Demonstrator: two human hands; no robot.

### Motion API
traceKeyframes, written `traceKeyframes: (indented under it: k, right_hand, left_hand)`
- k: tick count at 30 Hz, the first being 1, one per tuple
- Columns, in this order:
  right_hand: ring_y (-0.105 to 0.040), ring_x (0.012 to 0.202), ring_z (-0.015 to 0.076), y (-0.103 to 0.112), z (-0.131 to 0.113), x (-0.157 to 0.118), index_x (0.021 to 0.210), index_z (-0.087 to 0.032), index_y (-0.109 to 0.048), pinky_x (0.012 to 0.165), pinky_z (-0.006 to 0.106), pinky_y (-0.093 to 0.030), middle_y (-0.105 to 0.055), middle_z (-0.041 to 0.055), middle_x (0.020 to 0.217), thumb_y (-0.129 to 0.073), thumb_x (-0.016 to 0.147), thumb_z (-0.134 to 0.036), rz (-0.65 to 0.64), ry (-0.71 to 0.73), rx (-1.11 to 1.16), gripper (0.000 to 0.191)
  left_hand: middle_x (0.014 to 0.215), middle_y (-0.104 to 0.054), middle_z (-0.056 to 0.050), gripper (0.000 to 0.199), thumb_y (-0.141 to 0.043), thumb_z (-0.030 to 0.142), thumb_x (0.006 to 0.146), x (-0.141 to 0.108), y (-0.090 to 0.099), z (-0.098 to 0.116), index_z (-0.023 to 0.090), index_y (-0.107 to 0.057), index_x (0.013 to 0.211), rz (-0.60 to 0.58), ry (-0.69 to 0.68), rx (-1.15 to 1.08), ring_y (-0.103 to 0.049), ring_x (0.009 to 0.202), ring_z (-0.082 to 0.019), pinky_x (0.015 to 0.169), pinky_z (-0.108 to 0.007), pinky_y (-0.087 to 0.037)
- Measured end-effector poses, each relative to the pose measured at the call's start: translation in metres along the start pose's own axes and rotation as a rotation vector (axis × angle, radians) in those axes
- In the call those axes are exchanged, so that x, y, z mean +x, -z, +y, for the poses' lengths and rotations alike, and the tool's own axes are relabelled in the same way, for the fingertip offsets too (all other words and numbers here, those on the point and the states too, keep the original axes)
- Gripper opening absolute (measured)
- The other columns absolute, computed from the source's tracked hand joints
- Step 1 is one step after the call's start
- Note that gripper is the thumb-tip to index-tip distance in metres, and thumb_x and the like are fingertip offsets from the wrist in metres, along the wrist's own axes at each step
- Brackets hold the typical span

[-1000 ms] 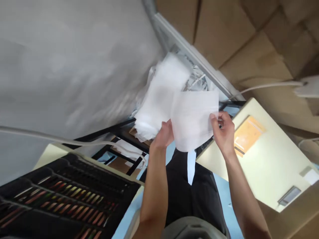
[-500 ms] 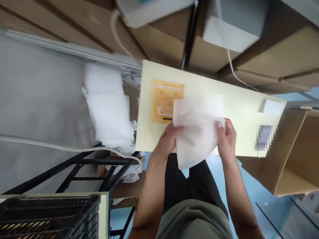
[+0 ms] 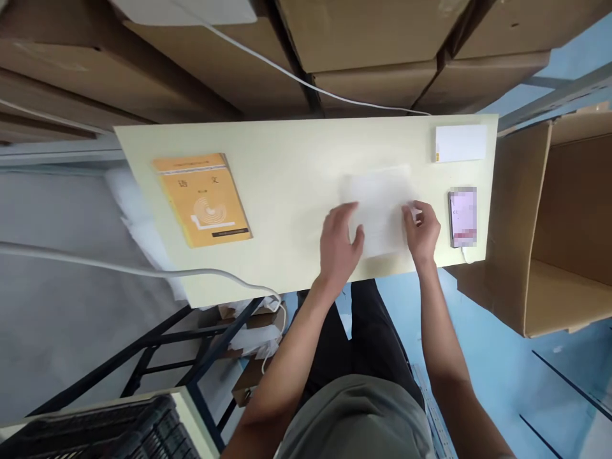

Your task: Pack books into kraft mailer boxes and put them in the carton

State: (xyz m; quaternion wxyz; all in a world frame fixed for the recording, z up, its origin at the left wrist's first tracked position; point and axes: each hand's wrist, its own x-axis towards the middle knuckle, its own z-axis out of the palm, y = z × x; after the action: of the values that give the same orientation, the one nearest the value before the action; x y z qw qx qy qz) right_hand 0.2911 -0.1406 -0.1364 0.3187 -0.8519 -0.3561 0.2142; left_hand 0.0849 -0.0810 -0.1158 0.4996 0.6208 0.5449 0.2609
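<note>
A thin white packing sheet [image 3: 380, 213], soft and slightly see-through, lies on the pale table [image 3: 291, 178] in front of me. At its left edge is my left hand [image 3: 339, 245], its thumb and fingers apart and no object between them. My right hand [image 3: 422, 229] pinches the sheet's right edge between thumb and fingertips. Farther left on the table rests an orange book [image 3: 203, 201] with dark printed characters on its cover. Whether the sheet is a single layer or a bag, I cannot tell.
A white box [image 3: 460, 143] and a phone [image 3: 463, 218] with a cable lie at the table's right end. An open cardboard box [image 3: 514, 223] stands beyond it. Stacked cartons [image 3: 373, 38] line the back. A white cable [image 3: 143, 271] crosses the left side, above a black crate [image 3: 143, 430].
The white sheet has gone from being held up in both hands to lying on the table, right of the orange book. My left hand has let go. The view has shifted.
</note>
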Motion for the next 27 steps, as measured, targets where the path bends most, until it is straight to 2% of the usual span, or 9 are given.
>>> traceKeyframes:
  k: [4, 7, 9, 12, 16, 18, 22, 24, 27]
  right_hand:
    - [-0.067, 0.139, 0.0353, 0.006, -0.004, 0.0, 0.106, -0.026, -0.073, 0.108, 0.062, -0.062, -0.068, 0.0156, 0.147, -0.061, 0.11, -0.048, 0.072, 0.147, -0.069, 0.025]
    - [-0.077, 0.124, 0.0305, 0.016, -0.027, -0.012, 0.115, -0.027, -0.072, 0.101, 0.056, -0.068, -0.077, 0.0125, 0.131, -0.057, 0.114, -0.051, -0.029, 0.124, 0.007, 0.028]
    - [-0.081, 0.109, 0.0266, 0.022, -0.051, -0.026, 0.122, -0.028, -0.072, 0.091, 0.047, -0.072, -0.081, 0.0098, 0.122, -0.057, 0.115, -0.053, -0.121, 0.095, 0.088, 0.03]
    - [-0.082, 0.114, 0.0255, 0.023, -0.095, -0.05, 0.126, -0.031, -0.075, 0.089, 0.042, -0.073, -0.081, 0.0081, 0.132, -0.057, 0.116, -0.05, -0.272, 0.15, 0.221, 0.028]
    - [-0.079, 0.131, 0.0249, 0.008, -0.134, -0.074, 0.128, -0.034, -0.077, 0.107, 0.043, -0.071, -0.081, 0.0054, 0.138, -0.055, 0.118, -0.043, -0.507, 0.298, 0.392, 0.027]
    - [-0.077, 0.135, 0.0254, -0.002, -0.132, -0.078, 0.127, -0.032, -0.078, 0.115, 0.046, -0.067, -0.081, 0.007, 0.138, -0.053, 0.119, -0.04, -0.488, 0.3, 0.383, 0.027]
    - [-0.065, 0.151, 0.0352, -0.016, -0.088, -0.071, 0.137, -0.028, -0.074, 0.124, 0.064, -0.059, -0.069, 0.0156, 0.156, -0.059, 0.116, -0.044, -0.202, 0.155, 0.096, 0.03]
    - [-0.056, 0.159, 0.0395, -0.02, -0.061, -0.066, 0.148, -0.027, -0.068, 0.125, 0.073, -0.055, -0.061, 0.0187, 0.166, -0.058, 0.115, -0.045, -0.111, 0.107, -0.026, 0.038]
    - [-0.047, 0.167, 0.042, -0.023, -0.039, -0.062, 0.162, -0.028, -0.058, 0.127, 0.078, -0.05, -0.051, 0.0202, 0.175, -0.055, 0.116, -0.044, -0.085, 0.123, -0.117, 0.049]
  left_hand:
    - [0.145, -0.076, -0.012, 0.032, -0.065, 0.032, 0.106, -0.01, -0.027, 0.006, 0.029, -0.076, 0.136, -0.162, -0.019, -0.035, -0.072, 0.137, -0.031, 0.117, -0.052, -0.061]
    - [0.148, -0.075, -0.013, 0.034, -0.07, 0.047, 0.107, -0.013, -0.029, 0.016, 0.029, -0.077, 0.134, -0.151, 0.086, -0.186, -0.071, 0.14, -0.031, 0.114, -0.05, -0.062]
    - [0.149, -0.075, -0.014, 0.044, -0.074, 0.061, 0.103, -0.012, -0.016, 0.028, 0.029, -0.078, 0.133, -0.133, 0.191, -0.344, -0.072, 0.138, -0.032, 0.111, -0.047, -0.063]
    - [0.139, -0.079, -0.015, 0.056, -0.078, 0.076, 0.095, -0.011, 0.016, 0.048, 0.029, -0.08, 0.126, -0.062, 0.312, -0.513, -0.075, 0.132, -0.034, 0.104, -0.045, -0.065]
    - [0.106, -0.079, -0.008, 0.043, -0.092, 0.061, 0.086, -0.006, 0.064, 0.052, 0.026, -0.08, 0.107, 0.127, 0.329, -0.422, -0.077, 0.11, -0.03, 0.096, -0.039, -0.064]
    - [0.093, -0.075, -0.003, 0.029, -0.093, 0.047, 0.086, -0.001, 0.083, 0.039, 0.025, -0.078, 0.096, 0.241, 0.352, -0.323, -0.074, 0.096, -0.024, 0.089, -0.035, -0.061]
    - [0.079, -0.067, 0.001, 0.014, -0.084, 0.033, 0.09, 0.009, 0.106, -0.001, 0.024, -0.075, 0.085, 0.383, 0.462, -0.197, -0.062, 0.078, -0.018, 0.076, -0.03, -0.053]
    - [0.074, -0.062, 0.002, 0.011, -0.083, 0.029, 0.09, 0.012, 0.109, -0.021, 0.024, -0.075, 0.085, 0.432, 0.491, -0.167, -0.058, 0.075, -0.017, 0.072, -0.03, -0.05]
    - [0.068, -0.054, 0.003, 0.012, -0.08, 0.026, 0.093, 0.008, 0.105, -0.042, 0.024, -0.074, 0.083, 0.481, 0.515, -0.171, -0.052, 0.068, -0.015, 0.067, -0.029, -0.047]
